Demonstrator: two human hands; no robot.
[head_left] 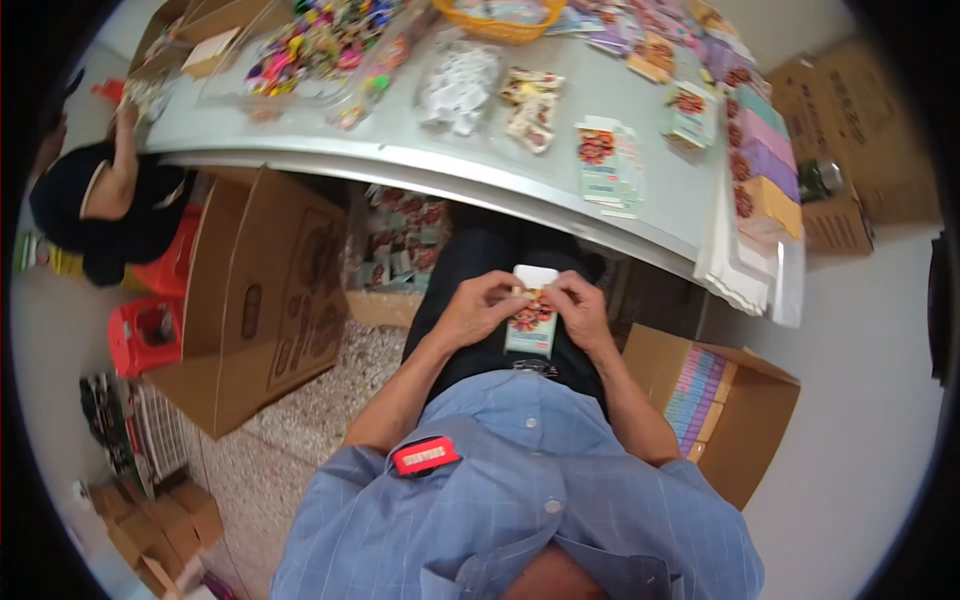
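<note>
At the far left I see another person in dark clothes (100, 215) bent beside the table, with red plastic stools (150, 325) just below them. Right of that, a large open cardboard box (265, 300) stands on the speckled floor under the table's near edge. In the middle, over my lap, my left hand (478, 308) is closed around the upper left edge of a small printed card packet (531, 318), fingers curled and pinching it. My right hand (582, 310) pinches the packet's upper right edge the same way, so both hands touch it at its top. Farther off, the grey table (420, 160) carries bags of colourful small items and flat packets. At near right, an open cardboard box (735, 410) holds pastel card stacks (700, 395).
</note>
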